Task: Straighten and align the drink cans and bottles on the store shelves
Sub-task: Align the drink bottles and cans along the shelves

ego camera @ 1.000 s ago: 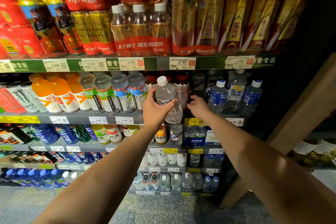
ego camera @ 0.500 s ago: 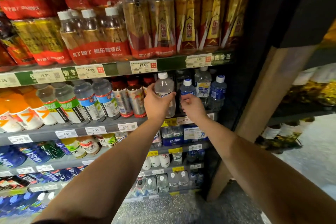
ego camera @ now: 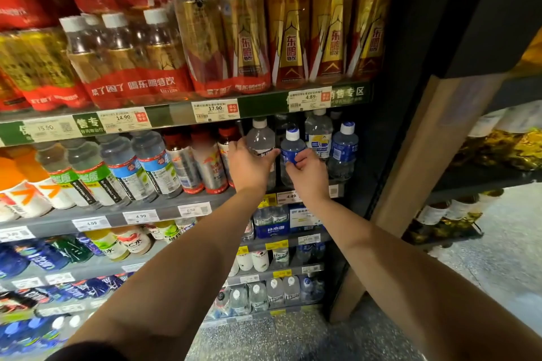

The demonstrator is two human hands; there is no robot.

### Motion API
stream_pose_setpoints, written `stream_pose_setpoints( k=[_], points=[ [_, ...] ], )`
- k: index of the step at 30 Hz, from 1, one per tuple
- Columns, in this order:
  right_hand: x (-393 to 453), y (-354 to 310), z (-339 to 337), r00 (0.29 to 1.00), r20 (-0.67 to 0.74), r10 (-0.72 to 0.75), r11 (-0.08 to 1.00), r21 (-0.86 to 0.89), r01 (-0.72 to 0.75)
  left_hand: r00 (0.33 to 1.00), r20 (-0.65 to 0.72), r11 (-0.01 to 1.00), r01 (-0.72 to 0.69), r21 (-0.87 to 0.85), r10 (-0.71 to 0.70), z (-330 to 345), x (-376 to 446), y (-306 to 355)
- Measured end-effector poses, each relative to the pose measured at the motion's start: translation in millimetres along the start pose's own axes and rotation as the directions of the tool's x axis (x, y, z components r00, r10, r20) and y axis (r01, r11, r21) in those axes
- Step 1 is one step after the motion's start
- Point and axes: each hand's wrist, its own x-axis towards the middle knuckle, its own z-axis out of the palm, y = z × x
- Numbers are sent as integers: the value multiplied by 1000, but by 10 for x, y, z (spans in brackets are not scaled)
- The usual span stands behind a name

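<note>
On the second shelf (ego camera: 164,209) from the top, my left hand (ego camera: 249,167) grips a clear bottle with a white cap (ego camera: 260,138) around its middle; the bottle stands upright. Just to its right, my right hand (ego camera: 308,174) pinches the blue label of a blue-labelled bottle with a white cap (ego camera: 291,146). Both hands hide the lower halves of their bottles. Two more blue-labelled bottles (ego camera: 343,149) stand to the right, at the shelf's end.
Red-capped bottles (ego camera: 205,161) and green- and blue-labelled bottles (ego camera: 129,173) line the same shelf to the left. Shrink-wrapped gold and red drink packs (ego camera: 243,38) fill the shelf above. Lower shelves hold more bottles. A dark upright panel (ego camera: 410,97) closes the shelving on the right.
My right hand has come out from the dark gap onto the blue-labelled bottle and now pinches it. My left hand keeps its hold on the clear bottle. The view has shifted right and closer.
</note>
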Motion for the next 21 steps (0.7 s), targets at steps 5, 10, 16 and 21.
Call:
stream_pose_setpoints(
  k=[5, 10, 16, 21],
  points=[
    [-16, 36, 28, 998, -58, 0, 1000, -9, -1, 998, -65, 999, 14, -46, -17, -4, -106, 7],
    [-28, 40, 24, 998, -55, 36, 998, 45, -34, 999, -28, 993, 37, -115, -40, -23, -254, -85],
    [-8, 27, 0, 999, 7, 36, 998, 49, -36, 998, 4, 998, 61, -10, -61, -77, -170, -81],
    [-23, 69, -63, 1000, 2, 2, 999, 51, -2, 993, 60, 994, 96, 50, -99, -54, -201, -61]
  ],
)
